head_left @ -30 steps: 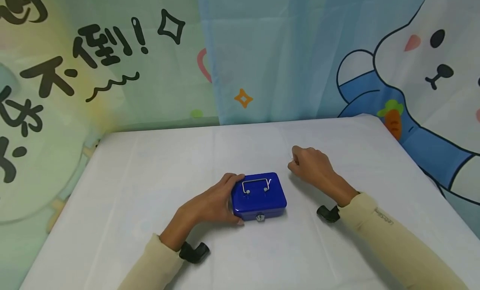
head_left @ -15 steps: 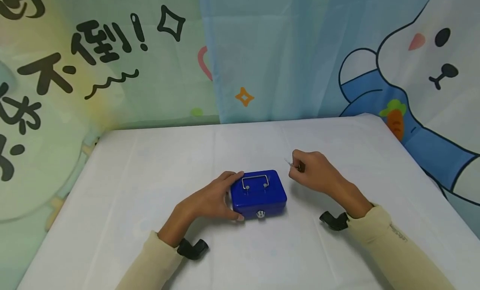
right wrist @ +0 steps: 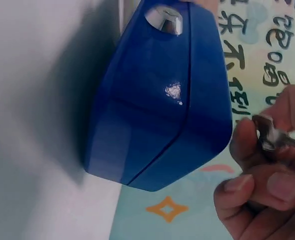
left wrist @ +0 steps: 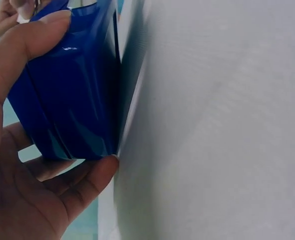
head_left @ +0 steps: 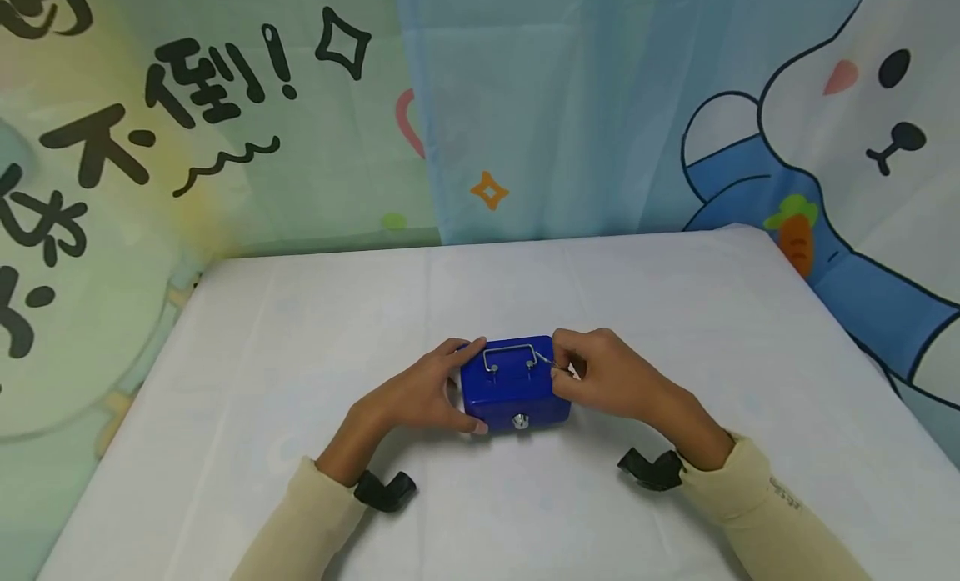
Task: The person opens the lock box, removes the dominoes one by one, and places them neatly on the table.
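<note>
A small blue metal cash box (head_left: 495,406) lies on the table, its lid down. Its wire handle (head_left: 510,348) is on top and a round silver lock (head_left: 521,421) sits in the front face. My left hand (head_left: 423,389) grips the box's left end, thumb at the front and fingers at the back, as the left wrist view (left wrist: 62,110) of the box confirms. Over the right end of the lid, my right hand (head_left: 611,373) pinches a small silvery key (right wrist: 270,135). The fingers partly hide the key.
A white cloth (head_left: 315,314) covers the table. Behind it hangs a printed curtain (head_left: 525,106) with a cartoon rabbit and writing. Black wrist mounts (head_left: 386,491) sit at both cuffs.
My right hand has come left and nearer from beside the box to over its right end, bringing the key along. The left hand keeps its grip, and the box stays almost in place.
</note>
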Available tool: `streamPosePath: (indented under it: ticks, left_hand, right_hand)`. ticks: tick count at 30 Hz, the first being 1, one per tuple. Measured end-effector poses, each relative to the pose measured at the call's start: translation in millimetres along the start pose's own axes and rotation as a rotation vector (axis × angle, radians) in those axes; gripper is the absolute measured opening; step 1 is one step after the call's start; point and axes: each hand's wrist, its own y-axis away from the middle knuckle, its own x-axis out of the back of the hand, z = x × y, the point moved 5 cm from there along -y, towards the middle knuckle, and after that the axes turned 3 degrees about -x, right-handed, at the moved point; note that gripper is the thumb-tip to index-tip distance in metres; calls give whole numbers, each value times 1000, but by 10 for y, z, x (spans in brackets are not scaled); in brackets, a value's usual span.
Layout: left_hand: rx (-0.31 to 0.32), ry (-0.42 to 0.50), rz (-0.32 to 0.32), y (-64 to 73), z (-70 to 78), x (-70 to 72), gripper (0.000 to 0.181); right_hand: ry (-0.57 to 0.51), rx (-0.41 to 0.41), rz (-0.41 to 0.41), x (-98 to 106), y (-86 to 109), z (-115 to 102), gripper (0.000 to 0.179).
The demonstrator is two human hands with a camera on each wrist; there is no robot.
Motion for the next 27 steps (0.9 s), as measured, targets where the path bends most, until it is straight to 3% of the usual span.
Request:
streamPosePath:
  ticks: [4, 14, 23, 27]
  left_hand:
    - [12, 23, 10, 3, -22, 4, 111]
    - [28, 43, 37, -25, -56, 6, 109]
    - [21, 72, 59, -21, -68, 19, 108]
    - [18, 78, 69, -23, -65, 44, 107]
  right_hand:
    - [11, -48, -78, -71, 10, -72, 25]
    - [8, -17, -156, -183, 94, -267, 27]
    - [-78, -238, -221, -358, 162, -211, 24]
    - [-92, -283, -218, -418, 151, -196, 23]
